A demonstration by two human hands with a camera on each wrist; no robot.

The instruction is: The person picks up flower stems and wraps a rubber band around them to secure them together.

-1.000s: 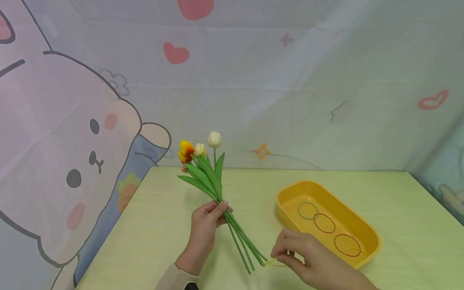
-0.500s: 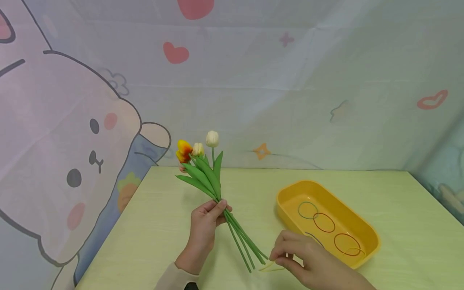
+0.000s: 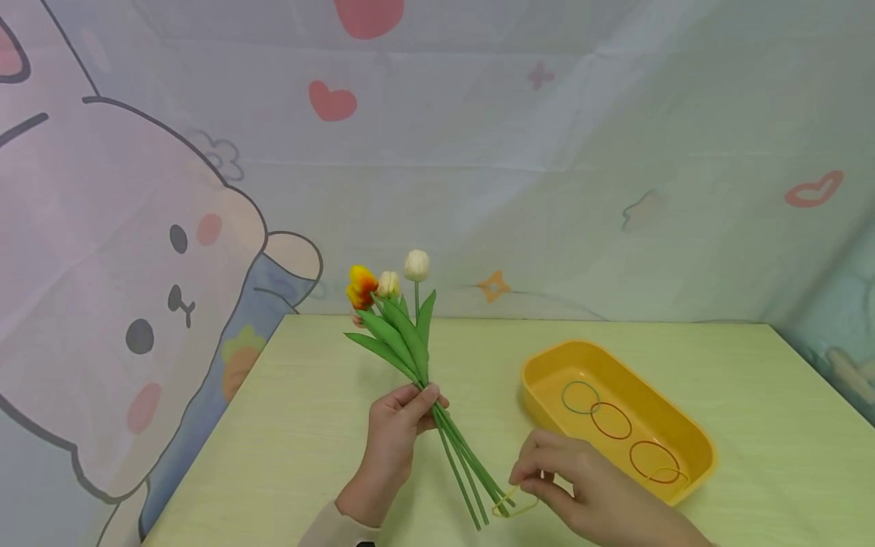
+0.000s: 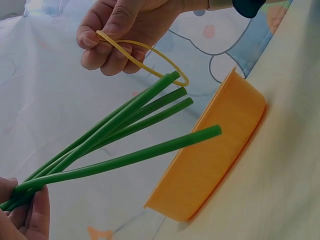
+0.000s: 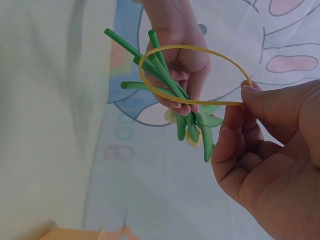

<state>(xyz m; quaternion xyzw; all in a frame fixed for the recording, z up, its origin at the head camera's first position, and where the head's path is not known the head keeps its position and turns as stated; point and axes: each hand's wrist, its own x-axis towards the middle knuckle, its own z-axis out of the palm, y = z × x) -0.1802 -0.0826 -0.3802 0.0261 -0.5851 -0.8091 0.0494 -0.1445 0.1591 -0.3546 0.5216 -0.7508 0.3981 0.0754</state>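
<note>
My left hand (image 3: 396, 433) grips a bunch of artificial tulips (image 3: 403, 334) around the middle of their green stems. The blooms, white, cream and orange-yellow, point up and away; the bare stem ends (image 4: 170, 145) fan out toward my right hand (image 3: 574, 479). Between thumb and forefinger, that hand pinches a yellow rubber band (image 5: 200, 48), which hangs as an open loop at the stem ends. In the left wrist view the band's far edge lies by the tip of the uppermost stem. Whether it encircles any stems, I cannot tell.
A yellow tray (image 3: 663, 403) stands on the pale green table (image 3: 287, 456) at the right, just beyond my right hand. Inside are a green rubber band (image 3: 581, 382), red ones (image 3: 611, 405) and a yellow one. A printed cloth (image 3: 478, 152) hangs behind the table.
The tulips and my left hand have shifted slightly right and down, bringing the stem ends to the yellow rubber band. My right hand has stayed almost in place, still pinching the band.
</note>
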